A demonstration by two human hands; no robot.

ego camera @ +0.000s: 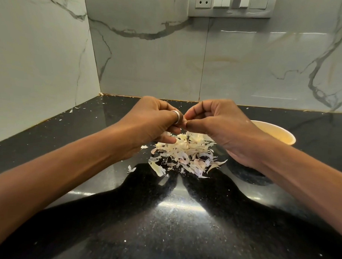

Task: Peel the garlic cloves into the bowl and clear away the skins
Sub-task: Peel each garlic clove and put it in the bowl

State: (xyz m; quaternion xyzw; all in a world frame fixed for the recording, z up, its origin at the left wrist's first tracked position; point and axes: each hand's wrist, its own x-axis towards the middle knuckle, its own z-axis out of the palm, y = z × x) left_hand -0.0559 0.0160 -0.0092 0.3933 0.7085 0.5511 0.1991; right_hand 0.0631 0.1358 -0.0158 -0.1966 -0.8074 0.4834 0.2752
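Peeling above the skins (185, 153)
I see left hand (155, 121) and right hand (218, 127) pinching one hidden clove, so waste misses the bowl (278, 133).

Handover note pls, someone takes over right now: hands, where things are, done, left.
Left hand: fingers curled, pinching a small item, apparently a clove, mostly hidden.
Right hand: fingertips pinching the same clove from the other side, above the skins.
Skins: loose pile on the counter below the hands, with stray flakes towards the back left corner.
Bowl: on the counter, behind the right hand; its contents are not visible.
Done: many skins are off, judging by the pile.
Left: finish this clove, drop it in the bowl, clear away the skins.
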